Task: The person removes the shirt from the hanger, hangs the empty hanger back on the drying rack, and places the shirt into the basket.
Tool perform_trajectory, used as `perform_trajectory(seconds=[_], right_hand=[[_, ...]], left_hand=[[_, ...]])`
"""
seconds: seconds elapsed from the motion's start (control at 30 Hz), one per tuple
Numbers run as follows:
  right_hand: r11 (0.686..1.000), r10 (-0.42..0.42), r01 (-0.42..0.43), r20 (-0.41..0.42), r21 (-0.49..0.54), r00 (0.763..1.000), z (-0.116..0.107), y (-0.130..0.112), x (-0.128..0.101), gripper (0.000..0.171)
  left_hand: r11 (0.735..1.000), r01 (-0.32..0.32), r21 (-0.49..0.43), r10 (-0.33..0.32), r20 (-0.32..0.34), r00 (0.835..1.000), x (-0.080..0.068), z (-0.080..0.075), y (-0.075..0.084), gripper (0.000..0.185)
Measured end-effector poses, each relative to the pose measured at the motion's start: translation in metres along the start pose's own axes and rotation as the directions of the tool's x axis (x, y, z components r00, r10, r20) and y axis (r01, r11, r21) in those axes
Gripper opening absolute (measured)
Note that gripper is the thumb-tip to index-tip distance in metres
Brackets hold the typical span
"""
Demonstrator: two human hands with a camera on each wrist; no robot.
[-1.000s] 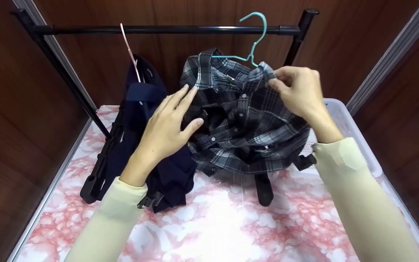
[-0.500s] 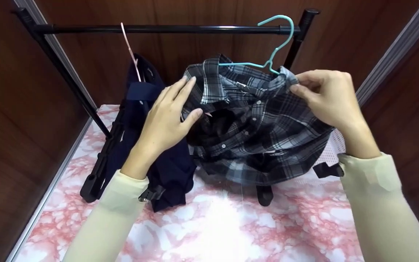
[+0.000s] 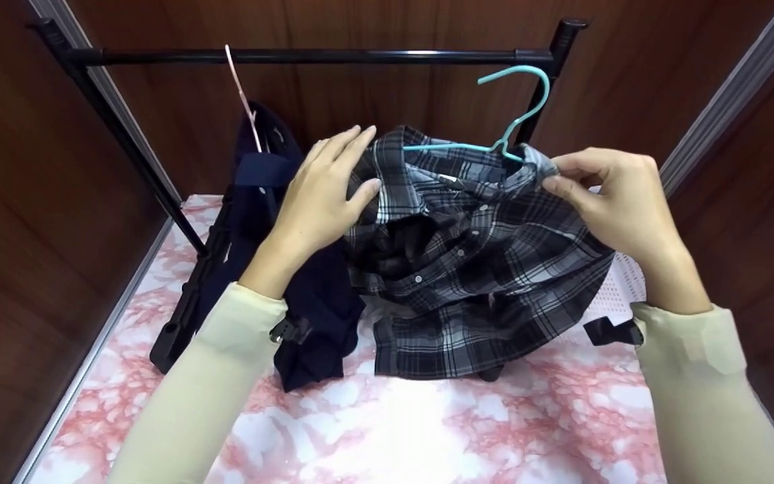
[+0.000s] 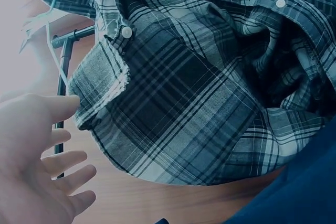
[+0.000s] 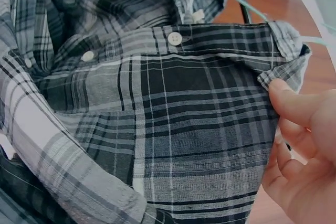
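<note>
A dark grey plaid button-up shirt (image 3: pixel 474 269) is on a teal hanger (image 3: pixel 514 128), whose hook stands just below and in front of the rod. My right hand (image 3: pixel 619 195) pinches the shirt's collar at its right side between thumb and fingers; the right wrist view shows the folded collar tip (image 5: pixel 283 72) under the thumb. My left hand (image 3: pixel 326 188) lies by the shirt's left shoulder with fingers extended. In the left wrist view its thumb is close to the collar flap (image 4: pixel 100 85) and the other fingers are spread; contact there is hard to tell.
A black garment rack (image 3: pixel 360 56) spans the back, between brown wood-like panels. On its left side a navy garment (image 3: pixel 313 316) hangs from a pink hanger (image 3: pixel 239 87). Behind my right wrist is a white perforated basket (image 3: pixel 619 289). The floor covering (image 3: pixel 360 430) is pink-and-white marbled.
The shirt and hanger have moved right and down, the hook dropping from rod level to below it. My right hand went with them, still pinching the collar. My left hand rose slightly.
</note>
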State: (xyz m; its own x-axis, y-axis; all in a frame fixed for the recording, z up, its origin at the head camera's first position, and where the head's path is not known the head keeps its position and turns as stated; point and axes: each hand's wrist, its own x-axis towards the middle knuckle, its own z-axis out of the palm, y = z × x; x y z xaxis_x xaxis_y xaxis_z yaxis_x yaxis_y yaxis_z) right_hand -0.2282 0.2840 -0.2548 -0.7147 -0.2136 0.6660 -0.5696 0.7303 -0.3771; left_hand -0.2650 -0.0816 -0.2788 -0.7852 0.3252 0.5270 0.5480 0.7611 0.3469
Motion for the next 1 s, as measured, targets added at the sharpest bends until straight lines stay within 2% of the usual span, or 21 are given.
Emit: perform_trajectory(seconds=[0.27, 0.47, 0.8, 1.0], right_hand=[[0.999, 0.016, -0.016, -0.003, 0.051, 1.0, 0.009, 0.001, -0.002, 0.011], [0.997, 0.041, -0.042, 0.021, 0.068, 0.999, 0.015, 0.004, -0.005, 0.011], [0.993, 0.094, -0.097, 0.055, 0.063, 0.994, 0.025, 0.011, -0.008, 0.011], [0.988, 0.131, -0.135, 0.06, 0.08, 0.99, 0.032, 0.013, -0.01, 0.013]], left_hand=[[1.0, -0.012, -0.01, 0.012, 0.052, 0.999, 0.008, 0.005, -0.004, 0.058], [0.998, -0.007, -0.059, 0.012, 0.081, 0.997, 0.011, 0.01, -0.005, 0.048], [0.994, -0.049, -0.098, 0.054, 0.052, 0.997, 0.006, 0.018, -0.004, 0.027], [0.997, -0.021, -0.08, 0.022, 0.009, 1.0, 0.006, 0.023, 0.0, 0.021]])
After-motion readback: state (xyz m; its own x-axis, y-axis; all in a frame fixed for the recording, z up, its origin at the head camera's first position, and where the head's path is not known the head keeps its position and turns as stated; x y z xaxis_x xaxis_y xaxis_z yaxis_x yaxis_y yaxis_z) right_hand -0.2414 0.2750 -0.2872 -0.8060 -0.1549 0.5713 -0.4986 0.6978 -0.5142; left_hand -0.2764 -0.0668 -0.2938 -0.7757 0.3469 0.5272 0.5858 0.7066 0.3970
